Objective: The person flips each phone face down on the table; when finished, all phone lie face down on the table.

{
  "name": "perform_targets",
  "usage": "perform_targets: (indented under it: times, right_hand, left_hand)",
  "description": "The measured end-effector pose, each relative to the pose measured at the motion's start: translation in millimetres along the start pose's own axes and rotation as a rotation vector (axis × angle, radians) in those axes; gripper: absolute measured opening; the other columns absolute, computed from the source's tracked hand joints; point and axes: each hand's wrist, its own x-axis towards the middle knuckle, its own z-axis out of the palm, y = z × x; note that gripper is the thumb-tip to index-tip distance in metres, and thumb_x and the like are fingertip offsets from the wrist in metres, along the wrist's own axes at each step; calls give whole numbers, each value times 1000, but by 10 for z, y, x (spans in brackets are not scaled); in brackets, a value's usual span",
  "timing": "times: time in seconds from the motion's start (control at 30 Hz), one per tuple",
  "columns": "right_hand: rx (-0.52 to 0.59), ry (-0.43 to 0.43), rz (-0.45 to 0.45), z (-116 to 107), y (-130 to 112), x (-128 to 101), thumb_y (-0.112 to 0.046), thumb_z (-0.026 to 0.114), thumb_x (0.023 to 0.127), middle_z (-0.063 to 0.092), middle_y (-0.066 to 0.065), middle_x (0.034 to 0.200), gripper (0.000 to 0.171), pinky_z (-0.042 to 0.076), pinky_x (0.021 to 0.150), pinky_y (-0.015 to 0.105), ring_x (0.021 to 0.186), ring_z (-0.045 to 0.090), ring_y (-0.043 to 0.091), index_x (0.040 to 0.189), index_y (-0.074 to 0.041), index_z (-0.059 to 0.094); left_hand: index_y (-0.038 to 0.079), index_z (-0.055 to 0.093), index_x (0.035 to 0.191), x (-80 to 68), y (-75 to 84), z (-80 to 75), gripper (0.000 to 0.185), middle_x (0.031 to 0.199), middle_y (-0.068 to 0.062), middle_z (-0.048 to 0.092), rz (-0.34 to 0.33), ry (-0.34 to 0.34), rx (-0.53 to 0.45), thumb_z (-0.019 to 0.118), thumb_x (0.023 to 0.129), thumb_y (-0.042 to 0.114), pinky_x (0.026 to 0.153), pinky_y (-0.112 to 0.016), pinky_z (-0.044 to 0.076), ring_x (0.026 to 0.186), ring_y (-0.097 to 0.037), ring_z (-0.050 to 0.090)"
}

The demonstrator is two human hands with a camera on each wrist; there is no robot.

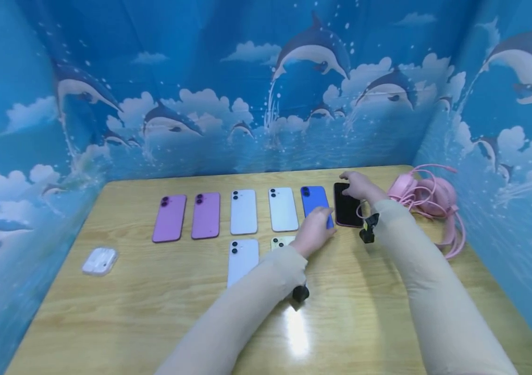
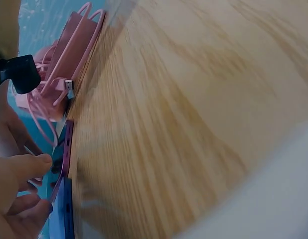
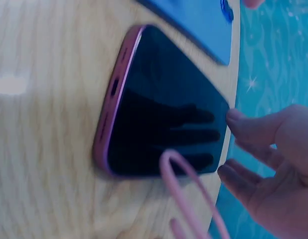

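On the wooden table (image 1: 153,307) a row of phones lies face down: two purple phones (image 1: 169,218), two white phones (image 1: 244,211), then a blue phone (image 1: 313,200), and last a pink-edged phone (image 1: 346,208) lying screen up, its dark glass showing. The person's right hand (image 1: 358,186) is at the far end of that screen-up phone, fingers straight and relaxed, fingertips (image 3: 233,117) at its top edge; from the wrist view I cannot tell whether they quite touch it. The left hand (image 1: 314,229) rests on the near end of the blue phone, fingers loosely bent over it, with no clear grip that I can see. The two phones lie just beside each other, near the table's far right. A pink headset (image 1: 427,198) with its cable (image 3: 189,199) sits just right of them, the cable crossing the dark screen's corner. Nearer the person lie another white phone (image 1: 242,258) and a pale yellow phone (image 1: 282,242), partly hidden by the left wrist. A white earbud case (image 1: 99,260) sits well apart at the left.
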Motion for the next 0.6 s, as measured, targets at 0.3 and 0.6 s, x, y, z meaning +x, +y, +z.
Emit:
perform_targets:
  times: [0.3, 0.6]
  right_hand:
    - [14, -39, 152, 33, 119, -74, -7, 49, 97, 41, 37, 135, 50, 32, 108, 54, 125, 39, 48, 137, 17, 33]
    - [30, -40, 193, 54, 173, -71, -9, 45, 99, 39, 36, 136, 46, 29, 110, 54, 127, 36, 48, 137, 16, 34]
  left_hand:
    - [0, 58, 128, 132, 189, 205, 49, 123, -13, 61, 59, -37, 113, 73, 84, 17, 99, -22, 44, 115, -20, 56]
    - [1, 64, 119, 128, 267, 294, 36, 125, -13, 61, 91, -57, 144, 69, 86, 15, 97, -25, 47, 115, -20, 58]
